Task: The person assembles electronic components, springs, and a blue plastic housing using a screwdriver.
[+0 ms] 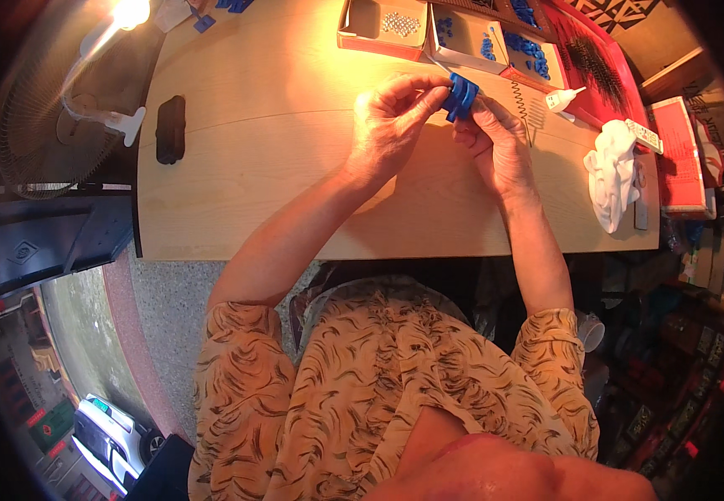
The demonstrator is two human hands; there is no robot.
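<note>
A small blue plastic part (460,98) is held up over the far half of the table, between both my hands. Its exact kind does not show; it looks like a block with ridges or slots. My left hand (391,121) pinches its left side with thumb and forefinger. From the lower right, my right hand (499,144) grips it, the thumb and fingers closed at its edge. The fingers cover some of the part. Just beyond stand an open box of small silvery balls (401,23) and a box of small blue pieces (489,45).
A pale wooden table (270,184) lies under my arms. To the right are a white glue bottle (564,99), a crumpled white cloth or bag (612,175), a red tray (620,63) and a red box (681,159). A dark oblong case (171,129), lamp (131,12) and fan (70,125) are left.
</note>
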